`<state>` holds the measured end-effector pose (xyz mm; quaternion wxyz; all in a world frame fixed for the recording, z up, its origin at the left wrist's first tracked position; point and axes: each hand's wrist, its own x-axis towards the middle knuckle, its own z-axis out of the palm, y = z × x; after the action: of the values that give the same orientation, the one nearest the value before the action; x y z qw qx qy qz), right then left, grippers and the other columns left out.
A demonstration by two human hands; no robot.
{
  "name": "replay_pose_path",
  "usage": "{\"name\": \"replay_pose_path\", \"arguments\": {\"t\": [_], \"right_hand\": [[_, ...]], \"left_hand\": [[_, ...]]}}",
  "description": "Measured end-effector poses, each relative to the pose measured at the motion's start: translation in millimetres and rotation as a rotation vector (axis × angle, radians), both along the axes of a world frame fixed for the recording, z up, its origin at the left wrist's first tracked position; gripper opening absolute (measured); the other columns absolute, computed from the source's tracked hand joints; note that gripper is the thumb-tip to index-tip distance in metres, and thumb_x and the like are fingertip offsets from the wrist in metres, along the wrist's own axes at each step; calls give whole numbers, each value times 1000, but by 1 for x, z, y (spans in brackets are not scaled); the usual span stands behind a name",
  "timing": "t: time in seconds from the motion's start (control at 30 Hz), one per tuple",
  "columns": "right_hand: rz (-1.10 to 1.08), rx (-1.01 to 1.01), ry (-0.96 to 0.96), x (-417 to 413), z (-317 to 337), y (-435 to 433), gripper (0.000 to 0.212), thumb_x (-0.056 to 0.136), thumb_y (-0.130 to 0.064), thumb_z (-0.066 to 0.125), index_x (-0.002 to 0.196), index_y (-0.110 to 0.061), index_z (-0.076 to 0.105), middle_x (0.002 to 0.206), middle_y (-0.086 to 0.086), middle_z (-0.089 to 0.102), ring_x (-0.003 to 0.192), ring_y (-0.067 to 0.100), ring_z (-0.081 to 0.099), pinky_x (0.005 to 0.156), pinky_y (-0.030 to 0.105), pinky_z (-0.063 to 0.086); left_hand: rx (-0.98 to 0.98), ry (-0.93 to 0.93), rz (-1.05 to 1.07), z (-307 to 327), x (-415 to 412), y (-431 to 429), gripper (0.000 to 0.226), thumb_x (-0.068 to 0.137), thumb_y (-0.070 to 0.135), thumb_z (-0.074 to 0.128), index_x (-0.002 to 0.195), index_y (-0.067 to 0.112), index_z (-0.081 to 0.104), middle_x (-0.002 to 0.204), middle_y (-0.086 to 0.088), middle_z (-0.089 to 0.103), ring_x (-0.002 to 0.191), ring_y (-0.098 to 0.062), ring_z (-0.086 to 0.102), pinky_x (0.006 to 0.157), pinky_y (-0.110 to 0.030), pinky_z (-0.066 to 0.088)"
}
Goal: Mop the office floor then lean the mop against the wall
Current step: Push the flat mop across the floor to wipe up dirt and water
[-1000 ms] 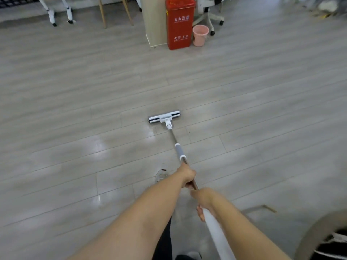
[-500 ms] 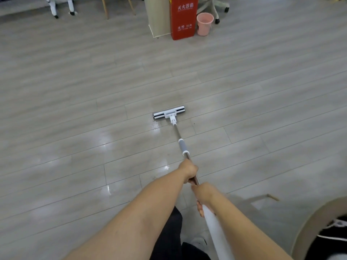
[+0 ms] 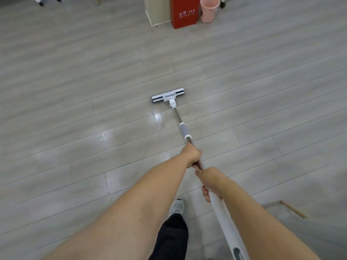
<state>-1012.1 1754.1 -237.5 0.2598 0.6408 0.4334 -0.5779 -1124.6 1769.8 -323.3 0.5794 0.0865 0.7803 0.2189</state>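
L hand [image 3: 191, 154] & R hand [image 3: 210, 180] both curl round mop [image 3: 184, 130] pole, L nearer the red box [image 3: 185, 12]. Mop head [image 3: 167, 96] flat on floor [image 3: 75, 72], well short of box. Pink bucket [image 3: 209, 9] just beside box.

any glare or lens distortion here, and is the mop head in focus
Head view: pale glare patches lie on the floor left of the pole. Head view: the plank lines bow, a wide-angle effect. Head view: the mop head is sharp, while the forearms close to the lens look oversized.
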Motion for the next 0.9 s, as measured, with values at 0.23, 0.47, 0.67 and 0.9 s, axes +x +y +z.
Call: {"name": "replay_pose_path", "arguments": {"t": [0.23,0.47,0.67,0.9], "right_hand": [[69,36,-25,23,-24,-34,46,105,-40,38,90,0,53,49,12,52,41,25,48,57,36,48],[69,-4,22,93,-32,-122,47,105,-38,36,97,2,59,52,12,54,52,27,52,59,35,50],[33,-2,-26,198,-29,-236,38,103,-38,42,113,-4,57,53,9,51,43,21,47,51,31,48],[-13,-52,-15,324,-13,-381,42,104,-41,41,115,-4,58,54,8,45,34,16,39,42,24,41]], "left_hand": [[-8,-18,4,-16,21,-29,38,95,17,49,132,13,43,110,-16,63,76,-30,68,62,-46,63],[-19,-12,-20,-21,89,-118,39,94,15,49,133,12,42,112,-15,64,75,-28,68,54,-41,62],[-24,-14,-54,-12,194,-234,33,92,16,48,125,11,47,106,-16,66,80,-31,71,63,-48,63],[-11,-9,-134,0,319,-378,52,87,20,49,137,12,38,110,-15,64,94,-34,68,78,-47,62]]}}
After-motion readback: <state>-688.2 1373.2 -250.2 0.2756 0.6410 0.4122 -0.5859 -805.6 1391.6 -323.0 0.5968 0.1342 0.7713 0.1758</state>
